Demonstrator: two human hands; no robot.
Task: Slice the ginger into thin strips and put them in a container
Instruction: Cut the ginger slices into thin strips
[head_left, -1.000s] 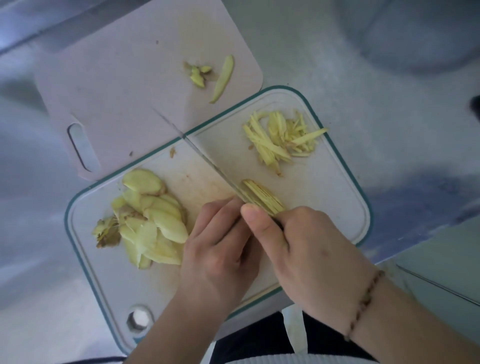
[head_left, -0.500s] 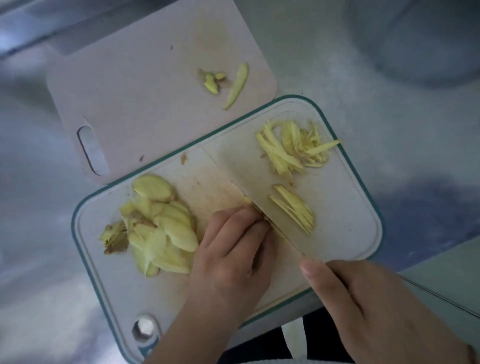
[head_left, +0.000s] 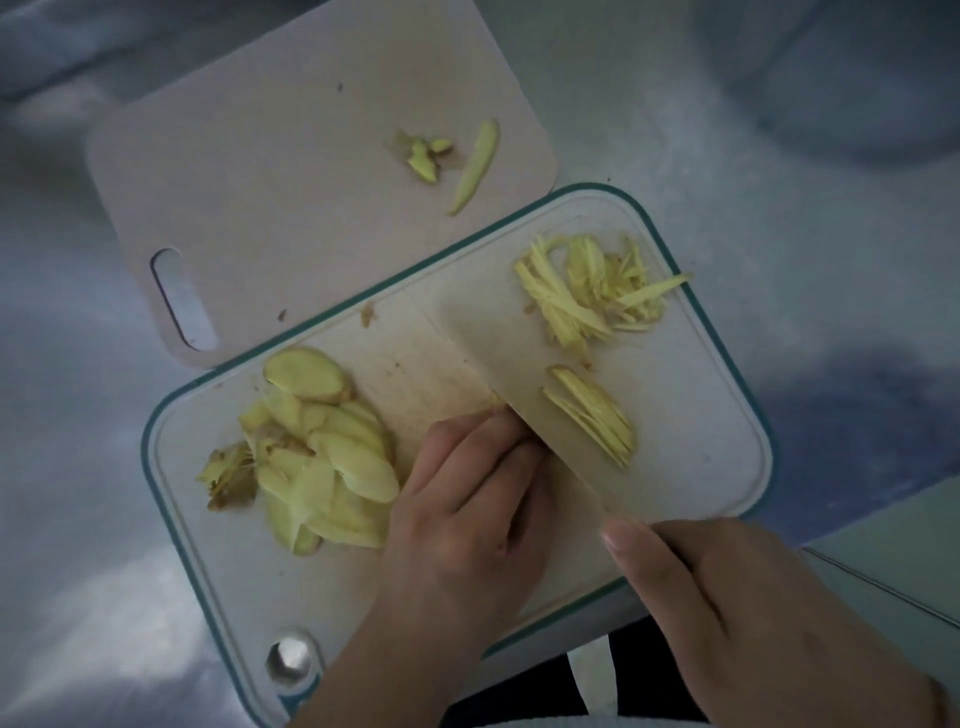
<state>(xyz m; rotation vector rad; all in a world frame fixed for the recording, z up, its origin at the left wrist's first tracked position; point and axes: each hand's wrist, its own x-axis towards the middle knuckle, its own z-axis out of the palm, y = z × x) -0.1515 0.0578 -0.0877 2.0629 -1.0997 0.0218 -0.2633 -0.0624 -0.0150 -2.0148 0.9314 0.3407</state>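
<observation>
i see the teal-rimmed board (head_left: 727, 332) overlapping the plain board (head_left: 270, 197), bare counter (head_left: 779, 182) open beyond its right rim. my left hand (head_left: 467, 499) curls knuckles-down at the knife (head_left: 519, 379) blade, what's under it hidden; right hand (head_left: 727, 597) wraps the handle. ginger slices (head_left: 322, 441) piled left of the blade, fresh strips (head_left: 592, 415) just right of it, strip pile (head_left: 592, 291) near the far-right corner, scraps (head_left: 452, 161) on the plain board.

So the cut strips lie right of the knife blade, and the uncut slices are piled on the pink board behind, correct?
Not quite. The head view shows the ginger slices piled on the teal-rimmed board, left of the left hand. The pink board holds only scraps. The strips do lie right of the knife blade.
</observation>
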